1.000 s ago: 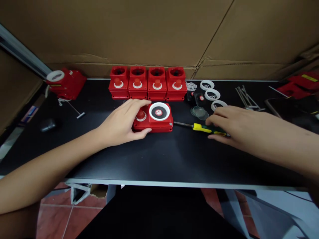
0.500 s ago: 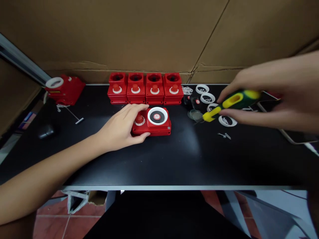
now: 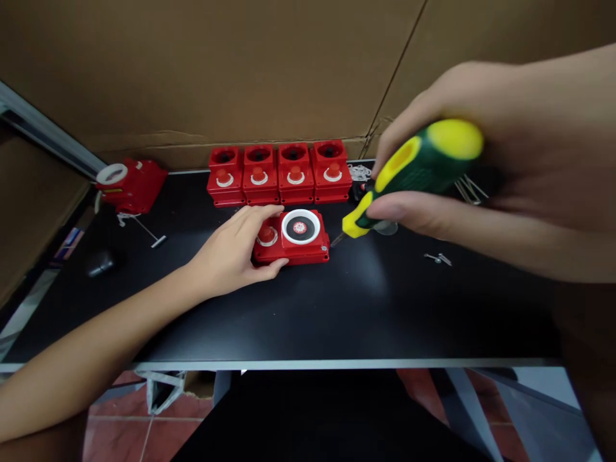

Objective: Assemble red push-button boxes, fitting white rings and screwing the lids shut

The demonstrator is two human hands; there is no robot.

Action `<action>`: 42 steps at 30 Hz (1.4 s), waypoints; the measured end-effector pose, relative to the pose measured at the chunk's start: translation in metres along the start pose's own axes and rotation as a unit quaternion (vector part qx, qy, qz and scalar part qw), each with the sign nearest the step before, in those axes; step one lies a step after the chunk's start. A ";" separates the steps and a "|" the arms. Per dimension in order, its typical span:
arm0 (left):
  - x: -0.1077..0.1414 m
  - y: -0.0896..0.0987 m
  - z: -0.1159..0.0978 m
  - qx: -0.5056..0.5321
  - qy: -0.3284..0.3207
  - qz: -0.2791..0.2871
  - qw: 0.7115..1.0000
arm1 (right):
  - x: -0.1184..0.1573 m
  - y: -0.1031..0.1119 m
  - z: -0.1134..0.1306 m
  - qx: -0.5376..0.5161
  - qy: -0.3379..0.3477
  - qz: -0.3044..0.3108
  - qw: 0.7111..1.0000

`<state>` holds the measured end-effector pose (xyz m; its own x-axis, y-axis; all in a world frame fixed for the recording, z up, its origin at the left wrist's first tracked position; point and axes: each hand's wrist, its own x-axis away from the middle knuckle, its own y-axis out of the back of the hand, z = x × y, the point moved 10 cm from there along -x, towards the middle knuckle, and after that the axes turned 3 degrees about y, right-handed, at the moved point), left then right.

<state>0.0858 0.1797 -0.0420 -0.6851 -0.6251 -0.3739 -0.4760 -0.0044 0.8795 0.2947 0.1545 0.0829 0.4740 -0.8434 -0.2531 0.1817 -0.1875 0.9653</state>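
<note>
My left hand [image 3: 239,251] grips the left end of a red alarm-like box [image 3: 308,255], fingers behind and thumb in front. The box lies on the black table [image 3: 298,314]; a white ring [image 3: 315,232] with a dark disc inside sits on its top, beside a red knob [image 3: 267,234]. In my right hand [image 3: 462,186] is a screwdriver [image 3: 409,173] with a green and yellow handle, its shaft slanting down to the left. The tip is close to the box's right front corner, by a small screw; I cannot tell whether they touch.
Several similar red boxes [image 3: 294,190] stand in a row at the back. Another red unit [image 3: 144,183] with a white ring is at the far left, near a black mouse [image 3: 100,262]. Loose screws [image 3: 439,258] lie to the right. A cardboard wall [image 3: 240,77] closes off the back.
My right hand has brought the screwdriver left and nearer, from above the clear discs to the box's right corner. The left hand stays on the box. The view has shifted slightly.
</note>
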 end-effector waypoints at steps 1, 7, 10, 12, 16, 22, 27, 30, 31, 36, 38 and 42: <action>0.000 0.000 0.000 -0.002 0.001 -0.001 1.000 | -0.003 0.001 0.003 0.004 0.010 -0.011 1.000; -0.001 0.000 0.001 -0.003 0.006 0.005 1.000 | -0.011 -0.016 0.012 0.034 0.007 0.056 0.998; -0.001 -0.001 0.003 -0.004 0.011 0.010 1.000 | -0.013 -0.016 0.016 0.037 0.026 0.056 0.997; -0.001 0.000 0.004 -0.005 0.013 0.010 1.000 | -0.013 -0.016 0.018 0.033 0.041 0.049 0.997; -0.001 -0.001 0.004 -0.005 0.021 0.013 1.000 | -0.011 -0.017 0.011 0.017 0.025 0.049 0.998; -0.001 0.000 0.003 -0.006 0.020 0.013 1.000 | -0.009 -0.008 0.008 -0.018 0.036 0.020 0.999; -0.002 -0.002 0.005 -0.003 0.029 0.022 0.999 | -0.006 -0.005 0.012 -0.015 0.057 0.009 0.998; -0.002 -0.001 0.005 -0.004 0.028 0.023 0.999 | -0.004 -0.003 0.015 -0.017 0.079 -0.004 0.997; -0.002 -0.001 0.005 -0.005 0.027 0.023 0.999 | -0.003 -0.002 0.015 -0.014 0.081 -0.007 0.997; 0.000 -0.002 0.009 -0.011 0.035 0.025 0.999 | -0.001 0.000 0.008 0.006 0.080 -0.016 0.997; 0.001 -0.002 0.009 -0.007 0.029 0.022 0.999 | 0.000 0.001 0.009 0.016 0.094 -0.020 0.995; -0.001 -0.001 0.005 -0.003 0.016 0.015 1.000 | -0.001 0.000 0.008 0.018 0.084 -0.012 0.996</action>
<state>0.0839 0.1846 -0.0440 -0.6815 -0.6494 -0.3374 -0.4521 0.0110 0.8919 0.2870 0.1513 0.0834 0.6078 -0.7431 -0.2800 0.1656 -0.2262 0.9599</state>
